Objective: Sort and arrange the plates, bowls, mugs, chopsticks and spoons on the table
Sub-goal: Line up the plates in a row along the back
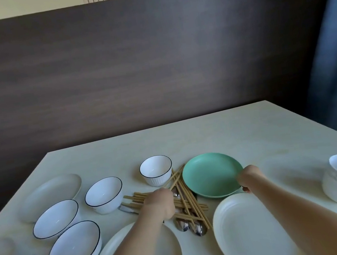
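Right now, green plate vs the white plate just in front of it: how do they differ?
Colour: the green plate is mint green; the white plate is cream white.
Shape: the green plate looks round, the white plate oval and longer.
Contact: the right hand grips the green plate's near rim; the white plate lies untouched under that forearm.
Neighbours: chopsticks lie against the green plate's left edge, not the white plate's.
Shared: both empty, upright on the table.

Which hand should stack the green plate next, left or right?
Right. The right hand already grips the green plate at its near rim, while the left hand is curled over the chopsticks.
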A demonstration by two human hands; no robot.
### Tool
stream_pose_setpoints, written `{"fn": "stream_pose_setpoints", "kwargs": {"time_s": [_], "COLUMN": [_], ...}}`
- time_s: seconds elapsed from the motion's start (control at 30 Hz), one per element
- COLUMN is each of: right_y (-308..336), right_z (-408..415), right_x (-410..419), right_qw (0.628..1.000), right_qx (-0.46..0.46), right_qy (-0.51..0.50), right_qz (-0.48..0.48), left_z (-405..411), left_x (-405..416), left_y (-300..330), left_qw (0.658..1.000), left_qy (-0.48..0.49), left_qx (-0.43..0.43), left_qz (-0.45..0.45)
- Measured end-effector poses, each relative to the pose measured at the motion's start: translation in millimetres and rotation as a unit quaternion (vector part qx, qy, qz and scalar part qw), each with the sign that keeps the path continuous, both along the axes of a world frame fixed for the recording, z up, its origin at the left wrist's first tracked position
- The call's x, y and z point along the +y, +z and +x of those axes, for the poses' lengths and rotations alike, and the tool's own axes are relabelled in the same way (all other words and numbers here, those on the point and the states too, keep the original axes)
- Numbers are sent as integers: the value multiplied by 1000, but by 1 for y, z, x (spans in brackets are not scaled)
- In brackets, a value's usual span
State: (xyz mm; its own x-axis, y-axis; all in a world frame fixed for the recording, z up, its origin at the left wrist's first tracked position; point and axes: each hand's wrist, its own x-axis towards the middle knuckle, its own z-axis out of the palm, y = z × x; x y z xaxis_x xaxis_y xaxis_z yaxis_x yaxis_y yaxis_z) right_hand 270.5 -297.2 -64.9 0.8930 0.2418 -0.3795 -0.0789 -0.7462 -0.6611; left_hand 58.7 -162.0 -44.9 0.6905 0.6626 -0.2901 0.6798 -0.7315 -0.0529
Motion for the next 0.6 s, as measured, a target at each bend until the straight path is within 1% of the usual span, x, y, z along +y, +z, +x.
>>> {"fn": "stream_pose_setpoints", "kwargs": {"time_s": [0.1,0.17,0.3,0.4,0.47,0.5,0.57,0.6], "right_y": [15,28,49,61,67,71,79,83], "right_z": [-5,-7,-9,-5,1,3,8,10], "right_x": [-5,-10,-23,-33,-39,-41,-45,-47], "right_qw": [1000,1000,998,992,989,988,984,981], "right_qx": [8,-3,-61,-121,-140,-143,-146,-147], "right_qy": [-5,-2,13,29,23,17,8,7], "right_qz": [6,11,11,17,40,61,105,125], "left_z": [0,4,20,37,50,57,70,77], "left_x": [2,0,-12,-27,-38,-44,-56,-63], "left_y": [2,7,20,32,37,39,41,43], "left_qw": [999,997,985,964,937,913,844,807], "left_qy": [24,36,54,96,134,166,231,259], "left_qx": [-25,-53,-130,-202,-260,-296,-374,-398], "left_qz": [-28,-49,-100,-146,-191,-225,-309,-350]}}
